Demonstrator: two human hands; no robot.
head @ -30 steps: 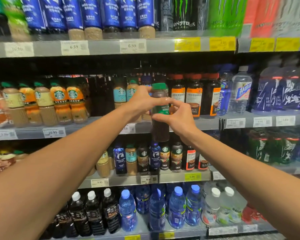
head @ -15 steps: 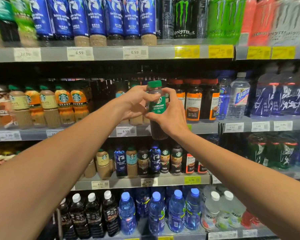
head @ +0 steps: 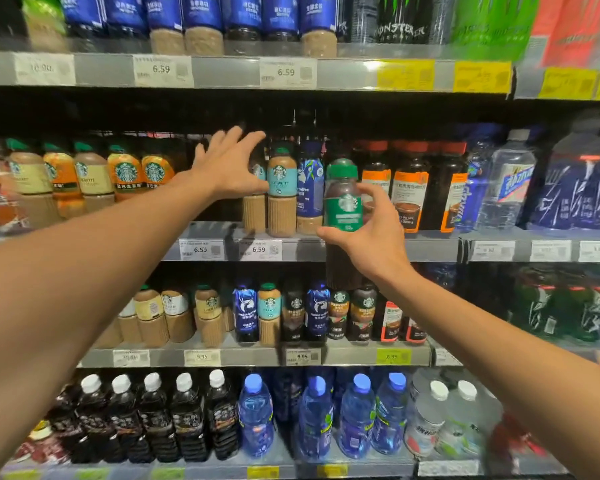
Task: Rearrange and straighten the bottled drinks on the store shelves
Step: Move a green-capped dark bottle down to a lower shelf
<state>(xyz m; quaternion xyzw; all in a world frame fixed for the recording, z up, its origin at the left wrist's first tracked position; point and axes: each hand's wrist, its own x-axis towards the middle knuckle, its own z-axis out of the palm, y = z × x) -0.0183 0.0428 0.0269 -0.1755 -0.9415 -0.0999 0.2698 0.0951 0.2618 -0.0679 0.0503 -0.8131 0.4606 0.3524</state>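
Observation:
My right hand (head: 374,233) grips a dark coffee bottle with a green cap and green label (head: 343,202), held upright in front of the middle shelf edge (head: 430,247). My left hand (head: 229,168) is spread open with fingers apart, reaching into the same shelf beside a light-blue-labelled coffee bottle (head: 282,188), its thumb near that bottle. A blue-labelled bottle (head: 310,188) stands between that one and the held bottle. To the left of my left hand there is a dark gap in the row.
Orange and cream coffee bottles (head: 125,174) line the middle shelf at left; dark orange-labelled bottles (head: 407,188) and clear water bottles (head: 506,188) at right. The shelf above (head: 222,71) holds blue bottles and cans. Lower shelves carry small coffees (head: 271,313) and blue water bottles (head: 357,414).
My left hand has let go of the green-capped bottle and moved up and left into the shelf, opening. My right hand now holds the bottle alone.

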